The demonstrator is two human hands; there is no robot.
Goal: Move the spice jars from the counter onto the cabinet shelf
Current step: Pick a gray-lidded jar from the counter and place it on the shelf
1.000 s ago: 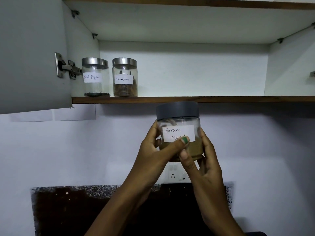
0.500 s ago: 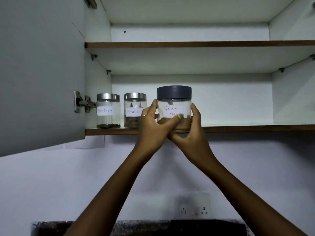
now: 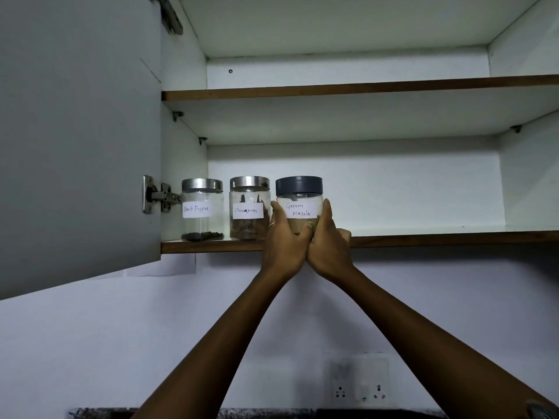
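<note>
Both hands hide the Garam Masala jar's [image 3: 299, 204] base and shelf contact.

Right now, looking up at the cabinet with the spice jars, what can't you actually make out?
Head view only:
- Base of the Garam Masala jar: left hand and right hand cover it, so whether it rests on the lower shelf is unclear.
- Counter: cut off by the bottom edge; any jars left there are unseen.
- Upper shelf: its top surface is hidden by the low viewing angle.
- Cinnamon jar: right edge hidden behind the left hand.
</note>
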